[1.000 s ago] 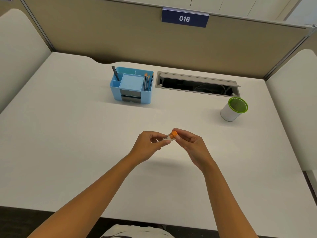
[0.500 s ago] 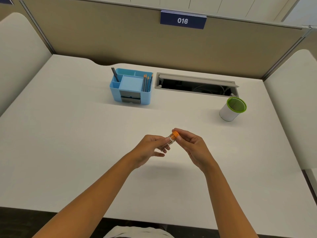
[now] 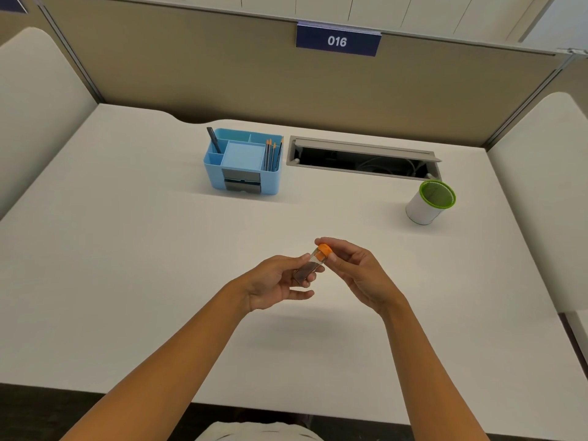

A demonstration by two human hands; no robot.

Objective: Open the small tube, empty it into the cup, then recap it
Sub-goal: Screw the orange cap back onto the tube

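Above the table [image 3: 127, 265], mid-front, our left hand [image 3: 273, 283] grips the small tube [image 3: 310, 265] by its body while our right hand [image 3: 356, 272] pinches the orange cap [image 3: 325, 249]. If the cap releases suddenly, the dark contents may spill short of the cup [image 3: 429, 203], well apart at far right; the surface between is bare.
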